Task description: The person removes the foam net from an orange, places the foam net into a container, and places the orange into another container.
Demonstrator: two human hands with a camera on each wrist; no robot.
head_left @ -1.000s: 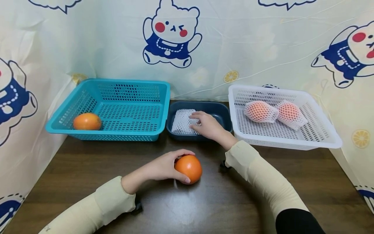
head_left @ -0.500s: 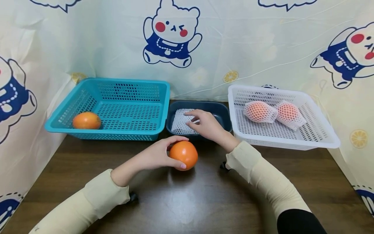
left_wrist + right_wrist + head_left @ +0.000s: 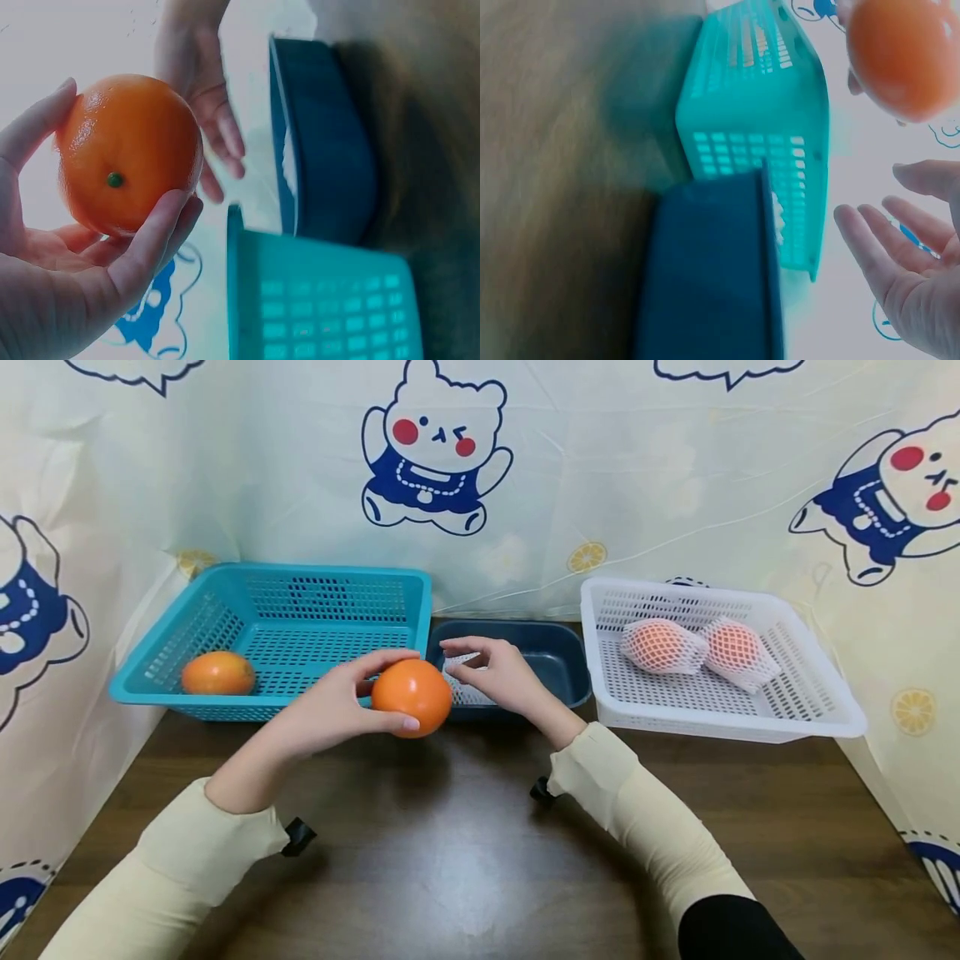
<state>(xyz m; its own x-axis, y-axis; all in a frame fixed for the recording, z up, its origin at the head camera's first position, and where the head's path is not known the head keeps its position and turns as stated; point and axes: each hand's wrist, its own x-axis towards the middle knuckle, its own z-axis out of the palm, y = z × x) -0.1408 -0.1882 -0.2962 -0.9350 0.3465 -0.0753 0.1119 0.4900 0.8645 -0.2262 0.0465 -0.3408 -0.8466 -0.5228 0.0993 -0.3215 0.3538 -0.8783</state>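
My left hand (image 3: pixel 326 706) grips a shiny orange (image 3: pixel 412 697), thumb on the near side and fingers round the far side. It is held above the table, before the right front corner of the teal basket (image 3: pixel 330 647). A small green stem mark shows on the orange in the left wrist view. Over the dark blue tray (image 3: pixel 558 656) hovers my right hand (image 3: pixel 510 677), its fingers loosely spread with nothing between them. White foam netting (image 3: pixel 467 692) lies in the tray, partly hidden by that hand. Both wrist views show the two hands apart.
One orange-yellow fruit (image 3: pixel 218 673) sits in the teal basket's front left corner. To the right, a white basket (image 3: pixel 720 722) holds two netted fruits, one at left (image 3: pixel 658 645) and one at right (image 3: pixel 735 647). A printed curtain (image 3: pixel 540 510) hangs behind the wooden table (image 3: pixel 465 860).
My left hand has lifted the orange off the table and carried it left and away from me, towards the teal basket. The right hand has shifted slightly left above the tray.
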